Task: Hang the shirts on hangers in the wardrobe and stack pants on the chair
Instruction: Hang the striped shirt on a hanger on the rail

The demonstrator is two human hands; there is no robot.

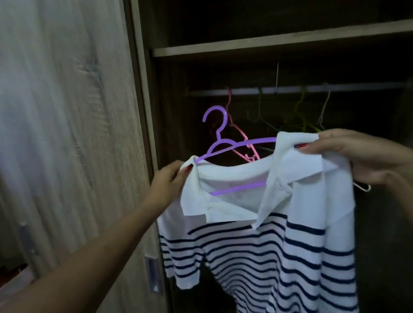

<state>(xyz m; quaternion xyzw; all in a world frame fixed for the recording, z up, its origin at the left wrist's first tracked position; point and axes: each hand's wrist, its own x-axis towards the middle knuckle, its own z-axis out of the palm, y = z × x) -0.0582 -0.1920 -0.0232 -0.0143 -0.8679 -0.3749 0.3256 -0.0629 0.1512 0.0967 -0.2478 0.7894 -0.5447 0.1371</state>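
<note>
A white shirt with navy stripes and a white collar (271, 238) hangs on a purple hanger (220, 140) in front of the open wardrobe. My left hand (170, 182) pinches the shirt's left shoulder at the hanger's end. At the right shoulder, my right hand (357, 157) grips the shirt fabric; the hanger's right end is hidden under the cloth. The hanger's hook is free in the air, below and left of the wardrobe rail (294, 88).
Several empty hangers, pink (237, 125), green and yellow (302, 111), hang on the rail in the dark wardrobe. A wooden shelf (277, 40) runs above the rail. The wardrobe door (58, 120) stands at the left.
</note>
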